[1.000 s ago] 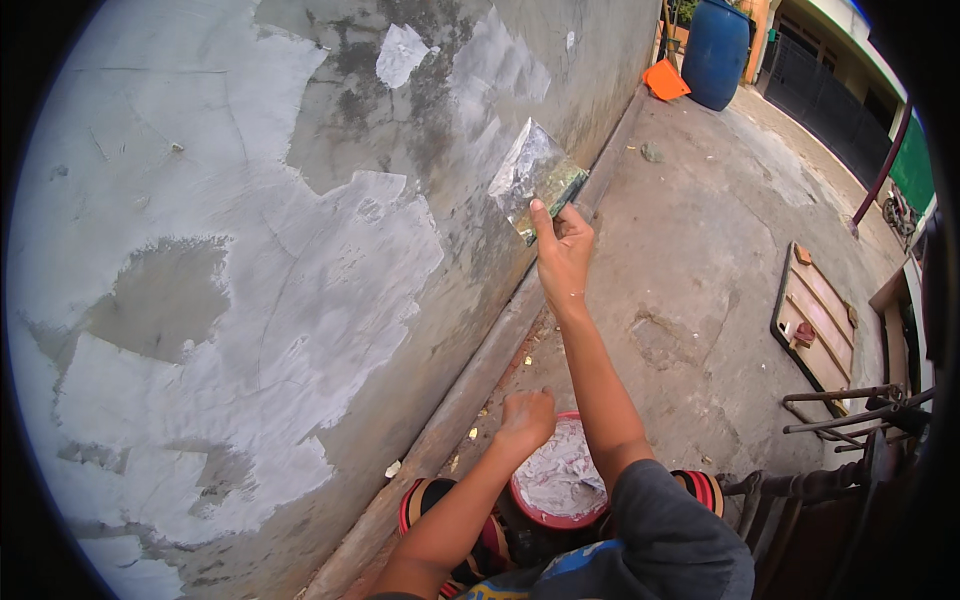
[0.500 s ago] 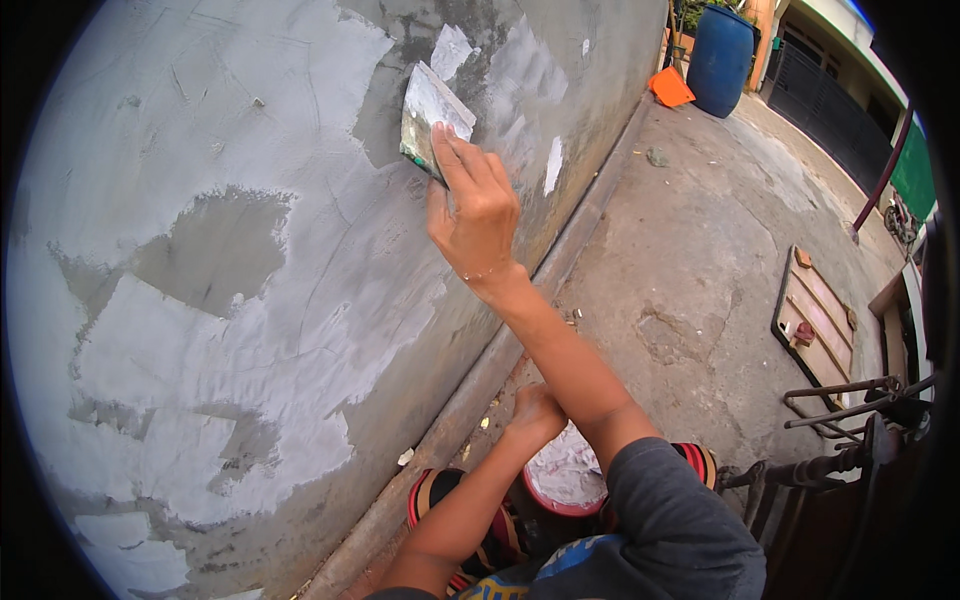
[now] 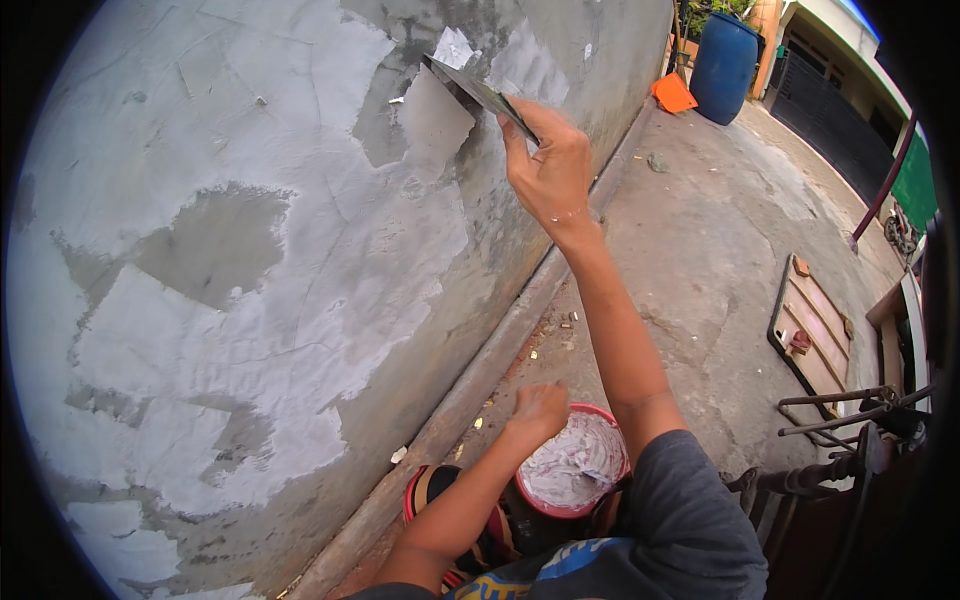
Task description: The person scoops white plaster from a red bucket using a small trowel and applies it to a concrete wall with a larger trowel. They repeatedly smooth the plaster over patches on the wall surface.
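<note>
My right hand point(image 3: 555, 165) pinches a flat plastering scraper point(image 3: 485, 97) between thumb and fingers. The scraper's blade is tilted, its far edge at the wall point(image 3: 225, 350) beside a freshly smoothed patch of grey-white filler point(image 3: 436, 120). Low down, my left hand point(image 3: 541, 408) is closed at the left rim of a red bucket point(image 3: 621, 436); what its fingers grip, if anything, is hidden. Whitish paste point(image 3: 570, 462) fills the bucket, and a blade-like tool point(image 3: 597, 477) lies in it. The bucket stands between my knees.
Bare darker patches point(image 3: 215, 245) show in the wall's coating. A raised kerb point(image 3: 480, 375) runs along its foot. To the right, a wooden panel point(image 3: 812, 335) lies on the concrete by metal frames point(image 3: 850, 405). Farther off stand a blue barrel point(image 3: 725, 70) and an orange dustpan point(image 3: 675, 93).
My right hand has moved right along the wall and turned the scraper from nearly flat to edge-on. A smooth filler patch now shows there. More of the bucket is visible.
</note>
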A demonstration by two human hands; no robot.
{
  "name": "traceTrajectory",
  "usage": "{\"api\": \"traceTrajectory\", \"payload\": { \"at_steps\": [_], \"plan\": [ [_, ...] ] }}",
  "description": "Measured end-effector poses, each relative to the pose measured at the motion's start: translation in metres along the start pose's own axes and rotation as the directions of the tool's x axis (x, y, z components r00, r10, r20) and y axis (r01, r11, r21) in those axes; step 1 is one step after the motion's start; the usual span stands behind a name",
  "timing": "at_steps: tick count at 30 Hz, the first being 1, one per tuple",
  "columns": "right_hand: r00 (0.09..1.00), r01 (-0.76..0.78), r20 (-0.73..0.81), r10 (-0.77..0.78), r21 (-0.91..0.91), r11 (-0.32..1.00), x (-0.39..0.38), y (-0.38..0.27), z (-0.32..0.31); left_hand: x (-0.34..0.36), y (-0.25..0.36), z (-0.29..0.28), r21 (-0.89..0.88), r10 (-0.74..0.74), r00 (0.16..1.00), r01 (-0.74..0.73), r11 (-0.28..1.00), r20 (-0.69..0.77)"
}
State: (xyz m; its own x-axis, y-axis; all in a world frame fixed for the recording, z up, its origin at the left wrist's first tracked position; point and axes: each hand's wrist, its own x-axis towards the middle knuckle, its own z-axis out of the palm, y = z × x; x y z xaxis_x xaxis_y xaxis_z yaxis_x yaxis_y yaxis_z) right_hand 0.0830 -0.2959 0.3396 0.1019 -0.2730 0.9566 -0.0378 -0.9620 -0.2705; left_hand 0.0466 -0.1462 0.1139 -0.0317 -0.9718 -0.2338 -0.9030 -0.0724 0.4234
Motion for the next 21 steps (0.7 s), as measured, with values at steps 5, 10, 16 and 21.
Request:
{"api": "traceTrajectory", "payload": {
  "at_steps": [5, 10, 16, 21],
  "plan": [
    [0.981, 0.125, 0.147, -0.124, 0.003, 0.992, -0.042, -0.022, 0.007, 0.002, 0.004, 0.0, -0.005, -0.008, 1.0, 0.008, 1.0, 0.011],
    [0.925, 0.242, 0.286, -0.249, 0.06, 0.968, -0.054, -0.019, -0.012, 0.002, 0.01, -0.004, 0.061, -0.016, 0.999, 0.013, 0.998, 0.048],
    [0.798, 0.595, -0.057, -0.6, -0.086, 0.799, 0.037, -0.003, 0.004, 0.004, 0.003, 0.001, 0.018, -0.001, 1.0, 0.002, 1.0, -0.028],
    [0.808, 0.586, 0.082, -0.583, -0.022, 0.81, -0.006, 0.02, 0.055, 0.015, 0.001, 0.005, 0.014, -0.038, 0.999, 0.038, 0.999, -0.002]
  ]
}}
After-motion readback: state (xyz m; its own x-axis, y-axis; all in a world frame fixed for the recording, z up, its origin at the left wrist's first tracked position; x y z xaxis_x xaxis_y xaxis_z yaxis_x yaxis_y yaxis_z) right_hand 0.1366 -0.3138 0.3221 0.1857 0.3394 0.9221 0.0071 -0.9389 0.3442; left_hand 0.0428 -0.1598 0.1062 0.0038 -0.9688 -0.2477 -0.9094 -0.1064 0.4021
